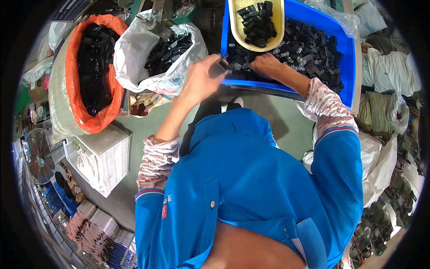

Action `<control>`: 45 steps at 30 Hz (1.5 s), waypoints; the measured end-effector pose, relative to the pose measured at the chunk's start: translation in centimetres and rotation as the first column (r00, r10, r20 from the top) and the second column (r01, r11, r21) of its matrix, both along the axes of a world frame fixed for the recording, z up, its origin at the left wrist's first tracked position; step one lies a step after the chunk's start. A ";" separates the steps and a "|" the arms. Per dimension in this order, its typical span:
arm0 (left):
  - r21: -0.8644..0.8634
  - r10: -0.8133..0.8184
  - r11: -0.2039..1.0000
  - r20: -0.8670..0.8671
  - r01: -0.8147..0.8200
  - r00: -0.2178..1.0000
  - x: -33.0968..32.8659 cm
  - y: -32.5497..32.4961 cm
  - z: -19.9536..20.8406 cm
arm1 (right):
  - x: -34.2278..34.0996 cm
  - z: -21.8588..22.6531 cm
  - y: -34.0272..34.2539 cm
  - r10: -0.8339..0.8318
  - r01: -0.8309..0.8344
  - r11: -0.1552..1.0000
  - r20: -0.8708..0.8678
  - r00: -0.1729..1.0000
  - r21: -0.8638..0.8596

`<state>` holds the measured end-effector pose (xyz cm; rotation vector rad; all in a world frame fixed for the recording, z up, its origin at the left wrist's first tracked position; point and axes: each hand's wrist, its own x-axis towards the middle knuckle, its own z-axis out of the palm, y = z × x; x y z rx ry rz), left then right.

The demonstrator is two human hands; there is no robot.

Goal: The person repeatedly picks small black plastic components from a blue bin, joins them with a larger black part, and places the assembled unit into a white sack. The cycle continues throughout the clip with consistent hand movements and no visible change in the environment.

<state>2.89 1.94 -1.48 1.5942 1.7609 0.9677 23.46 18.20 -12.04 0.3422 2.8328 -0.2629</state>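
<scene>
My left hand (200,80) is raised at the left edge of the blue bin, its fingers wrapped round a small black plastic part (218,68). Down in the blue bin (286,88), my right hand (267,65) reaches among loose black plastic parts (316,54). Its fingers are bent together, and whatever they pinch is hidden. Metal springs (296,59) lie mixed with the parts to the right of that hand. Just beyond it, a yellow tub (278,28) with more black pieces (257,24) rests over the bin.
On the left, a white sack (130,58) and an orange-lined sack (74,85) hold black parts. A white plastic crate (107,152) stands on the floor below them, with a fan (39,154) farther left. Stuffed bags (392,71) are piled along the right side.
</scene>
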 end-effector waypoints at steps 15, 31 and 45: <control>-0.191 -0.094 0.956 0.515 0.221 0.852 6.9 5.2 -0.8 | 6.8 9.5 -5.7 -0.887 0.073 -0.242 0.252 0.386 -0.967; -0.300 0.006 0.892 0.755 0.339 0.655 11.2 7.0 -0.6 | 10.9 8.9 -7.8 -0.977 -0.047 -0.194 0.189 0.095 -0.980; -0.204 0.104 0.975 0.762 0.085 0.640 10.0 5.8 -1.1 | 7.1 9.1 -7.5 -0.994 -0.066 -0.094 0.090 0.062 -0.993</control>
